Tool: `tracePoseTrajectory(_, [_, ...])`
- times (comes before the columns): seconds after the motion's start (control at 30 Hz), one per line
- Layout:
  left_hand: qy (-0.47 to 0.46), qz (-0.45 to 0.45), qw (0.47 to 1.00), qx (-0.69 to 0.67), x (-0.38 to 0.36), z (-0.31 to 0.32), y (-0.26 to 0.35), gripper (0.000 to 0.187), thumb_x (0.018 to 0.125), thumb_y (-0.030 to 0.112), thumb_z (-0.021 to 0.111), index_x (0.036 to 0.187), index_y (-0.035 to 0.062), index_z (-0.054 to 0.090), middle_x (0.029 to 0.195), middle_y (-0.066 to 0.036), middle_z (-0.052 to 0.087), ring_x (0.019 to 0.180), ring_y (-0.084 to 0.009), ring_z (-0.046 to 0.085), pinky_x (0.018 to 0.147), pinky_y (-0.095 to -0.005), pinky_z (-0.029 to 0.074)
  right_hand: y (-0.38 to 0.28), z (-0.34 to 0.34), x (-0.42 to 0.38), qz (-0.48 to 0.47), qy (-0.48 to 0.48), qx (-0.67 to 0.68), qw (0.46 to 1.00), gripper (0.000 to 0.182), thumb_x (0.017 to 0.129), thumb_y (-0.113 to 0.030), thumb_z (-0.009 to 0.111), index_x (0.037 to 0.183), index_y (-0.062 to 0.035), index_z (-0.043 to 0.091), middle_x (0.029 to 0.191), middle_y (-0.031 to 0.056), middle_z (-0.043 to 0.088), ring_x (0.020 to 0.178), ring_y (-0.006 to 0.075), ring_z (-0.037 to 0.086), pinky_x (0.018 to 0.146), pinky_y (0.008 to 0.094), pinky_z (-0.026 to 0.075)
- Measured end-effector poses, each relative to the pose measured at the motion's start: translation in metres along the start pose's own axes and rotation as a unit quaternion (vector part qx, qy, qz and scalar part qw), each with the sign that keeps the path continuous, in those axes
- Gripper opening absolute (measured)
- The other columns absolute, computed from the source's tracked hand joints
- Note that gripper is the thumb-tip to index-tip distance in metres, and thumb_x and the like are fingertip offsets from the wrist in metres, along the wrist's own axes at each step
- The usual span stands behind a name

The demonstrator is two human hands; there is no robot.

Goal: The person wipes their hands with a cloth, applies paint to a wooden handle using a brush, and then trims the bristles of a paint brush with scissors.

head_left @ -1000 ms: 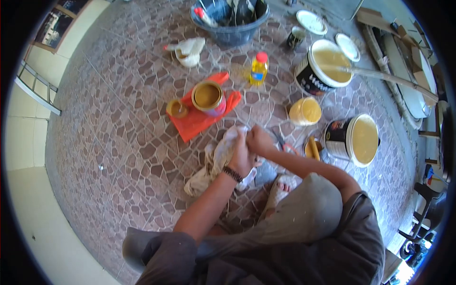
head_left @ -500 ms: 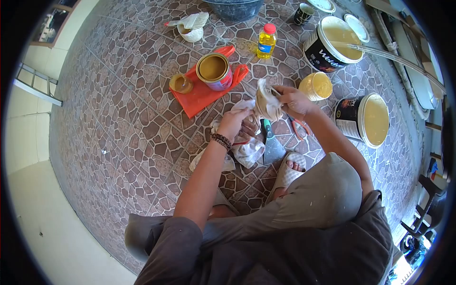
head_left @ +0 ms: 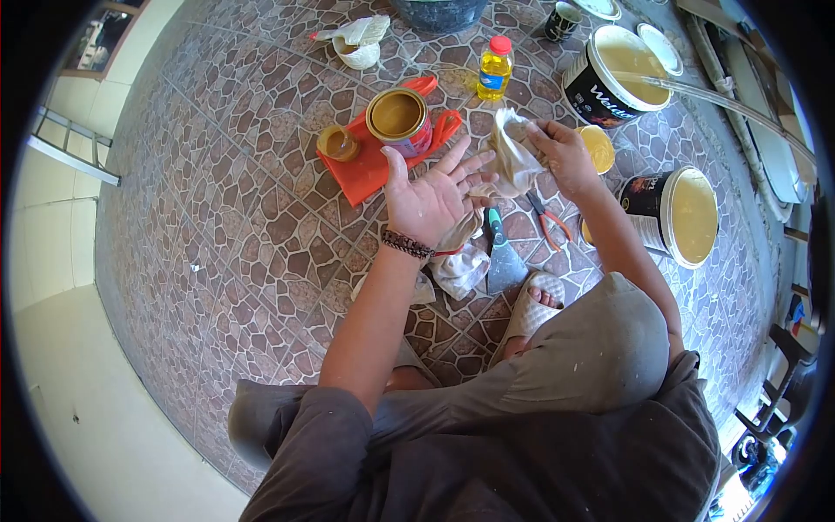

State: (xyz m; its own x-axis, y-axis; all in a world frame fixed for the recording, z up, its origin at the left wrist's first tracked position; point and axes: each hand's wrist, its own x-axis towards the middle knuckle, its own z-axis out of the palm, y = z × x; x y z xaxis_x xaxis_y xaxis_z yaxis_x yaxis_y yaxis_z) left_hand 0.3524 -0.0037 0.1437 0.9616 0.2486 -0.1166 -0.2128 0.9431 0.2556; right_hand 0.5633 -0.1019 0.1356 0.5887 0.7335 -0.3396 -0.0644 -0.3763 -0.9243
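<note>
My left hand (head_left: 435,193) is turned palm up with its fingers spread, holding nothing. Between the fingers and thumb of my right hand (head_left: 564,157) hangs a stained white cloth (head_left: 511,158), its near edge close to my left fingertips. More crumpled cloths (head_left: 461,270) lie on the floor below my left hand. Beside them is a putty knife (head_left: 503,261) with a green and black handle, and pliers (head_left: 548,219) with red handles lie to its right. An open can (head_left: 397,115) of brown liquid stands on a red plastic bag (head_left: 358,177), with a small jar (head_left: 337,143) next to it.
A bottle of yellow liquid (head_left: 494,70) stands ahead. On the right are two pale-filled buckets (head_left: 609,78) (head_left: 690,217) and a yellow container (head_left: 596,150). A dark tub (head_left: 439,13) and a white wrapped cup (head_left: 358,54) stand at the top.
My left hand has come up off the cloths and opened, palm up. My right hand has moved slightly right and up with the cloth, which now hangs more spread out.
</note>
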Motion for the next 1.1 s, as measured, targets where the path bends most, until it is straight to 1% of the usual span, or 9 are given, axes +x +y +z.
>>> tracePoseTrajectory(0.07, [0.011, 0.003, 1.0, -0.008, 0.0, 0.002, -0.001, 0.113, 0.072, 0.089, 0.018, 0.149, 0.0058, 0.012, 0.149, -0.022, 0.025, 0.128, -0.035, 0.037, 0.101, -0.0492, 0.033, -0.002, 0.002, -0.002, 0.019, -0.042, 0.226, 0.973, 0.028, 0.091, -0.019, 0.06, 0.11, 0.0015, 0.06, 0.096, 0.0069, 0.066, 0.082, 0.0144, 0.064, 0.07, 0.0275, 0.052])
tracePoseTrajectory(0.27, [0.058, 0.014, 0.998, 0.025, 0.01, -0.002, -0.005, 0.107, 0.076, 0.086, 0.021, 0.147, 0.0061, 0.021, 0.143, -0.017, 0.036, 0.122, -0.0274, 0.043, 0.097, -0.0409, 0.037, -0.026, 0.012, -0.019, 0.046, -0.068, 0.291, 0.953, 0.029, 0.09, -0.017, 0.06, 0.114, -0.0002, 0.058, 0.103, 0.0094, 0.064, 0.091, 0.0167, 0.064, 0.078, 0.0271, 0.051])
tracePoseTrajectory(0.33, [0.145, 0.015, 0.943, 0.299, 0.016, -0.003, -0.006, 0.091, 0.085, 0.075, 0.033, 0.139, 0.0022, 0.037, 0.128, -0.012, 0.049, 0.107, -0.0187, 0.051, 0.089, -0.0314, 0.039, -0.029, 0.012, -0.02, 0.046, -0.083, 0.279, 0.956, 0.028, 0.091, -0.017, 0.059, 0.115, -0.0008, 0.058, 0.103, 0.0095, 0.065, 0.091, 0.0174, 0.064, 0.079, 0.0285, 0.052])
tracePoseTrajectory(0.6, [0.202, -0.023, 0.854, 0.479, 0.018, -0.003, -0.013, 0.023, 0.094, 0.021, 0.056, 0.104, 0.0013, 0.062, 0.073, -0.002, 0.063, 0.07, -0.0109, 0.063, 0.061, -0.0272, 0.05, -0.024, 0.023, -0.028, 0.123, -0.179, 0.286, 0.933, 0.031, 0.098, -0.027, 0.049, 0.117, -0.0036, 0.057, 0.094, 0.0069, 0.062, 0.083, 0.0169, 0.064, 0.075, 0.0307, 0.054])
tracePoseTrajectory(0.67, [0.235, 0.022, 0.845, 0.48, 0.017, 0.0, -0.022, 0.021, 0.093, 0.017, 0.055, 0.092, -0.0024, 0.062, 0.06, -0.009, 0.061, 0.056, -0.0196, 0.063, 0.054, -0.0336, 0.049, -0.024, 0.018, -0.027, 0.104, -0.163, 0.267, 0.944, 0.032, 0.098, -0.026, 0.048, 0.119, -0.0029, 0.055, 0.096, 0.0072, 0.062, 0.083, 0.0166, 0.064, 0.075, 0.0312, 0.054])
tracePoseTrajectory(0.73, [0.206, 0.132, 0.616, 0.749, 0.016, -0.005, -0.022, 0.026, 0.093, 0.02, 0.056, 0.086, -0.0038, 0.062, 0.064, -0.021, 0.059, 0.054, -0.0324, 0.059, 0.053, -0.0404, 0.046, -0.018, 0.011, -0.023, 0.081, -0.189, 0.277, 0.939, 0.033, 0.099, -0.025, 0.048, 0.122, -0.0023, 0.054, 0.096, 0.0069, 0.061, 0.085, 0.0155, 0.063, 0.077, 0.0295, 0.053])
tracePoseTrajectory(0.8, [0.233, 0.168, 0.618, 0.732, 0.017, -0.012, -0.023, 0.036, 0.093, 0.027, 0.056, 0.076, -0.005, 0.061, 0.064, -0.027, 0.054, 0.057, -0.0407, 0.056, 0.054, -0.0451, 0.043, -0.011, 0.007, -0.019, 0.042, -0.205, 0.222, 0.952, 0.032, 0.099, -0.021, 0.046, 0.124, -0.0021, 0.052, 0.098, 0.0065, 0.059, 0.09, 0.0138, 0.061, 0.082, 0.0276, 0.05])
tracePoseTrajectory(0.87, [0.275, 0.129, 0.482, 0.822, 0.015, 0.002, -0.019, 0.046, 0.093, 0.034, 0.055, 0.069, -0.0042, 0.06, 0.062, -0.025, 0.055, 0.06, -0.0399, 0.058, 0.056, -0.0438, 0.045, -0.005, 0.005, -0.013, 0.042, -0.22, 0.178, 0.958, 0.031, 0.099, -0.02, 0.047, 0.124, -0.002, 0.052, 0.1, 0.0064, 0.059, 0.091, 0.0129, 0.06, 0.083, 0.026, 0.049])
tracePoseTrajectory(1.1, [0.28, 0.109, 0.512, 0.805, 0.019, -0.015, -0.024, 0.051, 0.093, 0.038, 0.052, 0.065, -0.0043, 0.06, 0.064, -0.027, 0.057, 0.064, -0.042, 0.059, 0.058, -0.0441, 0.046, -0.005, 0.005, -0.014, -0.005, -0.228, 0.186, 0.956, 0.036, 0.09, -0.006, 0.057, 0.125, -0.0027, 0.052, 0.095, 0.0019, 0.058, 0.082, 0.0085, 0.055, 0.072, 0.0216, 0.045])
